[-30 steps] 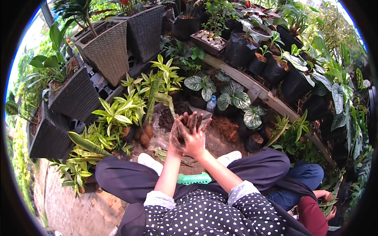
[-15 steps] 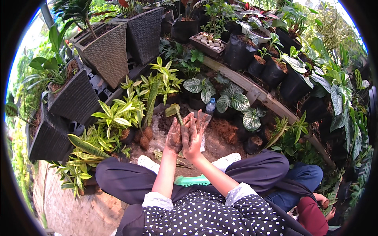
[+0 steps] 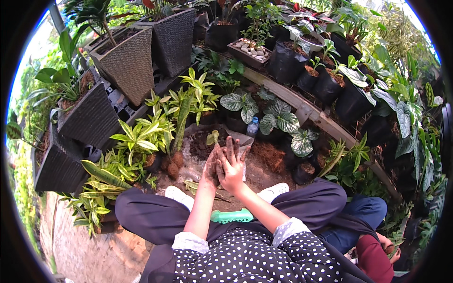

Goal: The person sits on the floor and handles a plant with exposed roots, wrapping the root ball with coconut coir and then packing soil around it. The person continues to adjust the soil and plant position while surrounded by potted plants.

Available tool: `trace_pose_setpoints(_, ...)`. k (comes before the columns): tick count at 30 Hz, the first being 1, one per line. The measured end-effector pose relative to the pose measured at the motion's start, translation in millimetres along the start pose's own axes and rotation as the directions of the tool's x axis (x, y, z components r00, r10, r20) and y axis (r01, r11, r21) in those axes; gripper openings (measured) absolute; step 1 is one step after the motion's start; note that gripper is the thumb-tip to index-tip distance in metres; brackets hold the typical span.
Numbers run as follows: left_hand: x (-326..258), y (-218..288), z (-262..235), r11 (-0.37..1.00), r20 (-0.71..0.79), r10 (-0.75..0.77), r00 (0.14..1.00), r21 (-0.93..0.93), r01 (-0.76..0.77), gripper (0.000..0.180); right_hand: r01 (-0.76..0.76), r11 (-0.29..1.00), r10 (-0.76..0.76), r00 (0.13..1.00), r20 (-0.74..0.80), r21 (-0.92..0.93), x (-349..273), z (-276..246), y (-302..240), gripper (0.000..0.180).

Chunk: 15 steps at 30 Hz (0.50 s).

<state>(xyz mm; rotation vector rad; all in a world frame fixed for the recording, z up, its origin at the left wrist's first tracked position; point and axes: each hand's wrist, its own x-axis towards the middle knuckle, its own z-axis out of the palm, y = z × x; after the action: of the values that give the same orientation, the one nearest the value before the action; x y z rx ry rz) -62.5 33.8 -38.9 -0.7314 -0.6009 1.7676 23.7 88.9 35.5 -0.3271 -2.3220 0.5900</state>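
Observation:
A small plant cutting with a yellow-green leaf stands up from between my two palms, its lower stem hidden by them. My left hand, dark with soil, cups it from the left. Pressed against it from the other side is my right hand, soil-stained too, its fingers stretched upward. Just beyond the hands, dark soil lies on a pale sheet. A green perforated plastic item rests near my lap.
Variegated yellow-green plants crowd the left, below tall textured planters. Ahead are a blue-capped bottle, silvery-leaved plants and brown fibre. A wooden beam runs rightward. Another person's maroon sleeve shows at lower right.
The cutting has turned from leaning left to nearly upright and sits lower. My right hand has shifted slightly over the left, and both palms are closer together.

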Motion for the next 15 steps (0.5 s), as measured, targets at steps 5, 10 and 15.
trace_pose_setpoints(5,-13.1,-5.4,-7.8,0.823,0.015,0.15,0.989,0.553,-0.133,0.04,0.0,1.0,-0.001,0.996,-0.088,-0.014,-8.0,-2.5,-11.1,0.048)
trace_pose_setpoints(10,-18.3,4.9,-9.4,0.759,0.016,0.233,0.972,0.622,-0.193,0.041,0.232,0.953,-0.227,0.973,0.047,-0.195,10.2,-9.5,-3.9,0.037)
trace_pose_setpoints(15,-21.4,1.6,-10.4,0.766,0.017,0.207,0.978,0.619,-0.173,0.041,0.222,0.972,-0.214,0.972,0.102,-0.075,-2.8,3.6,4.3,0.031)
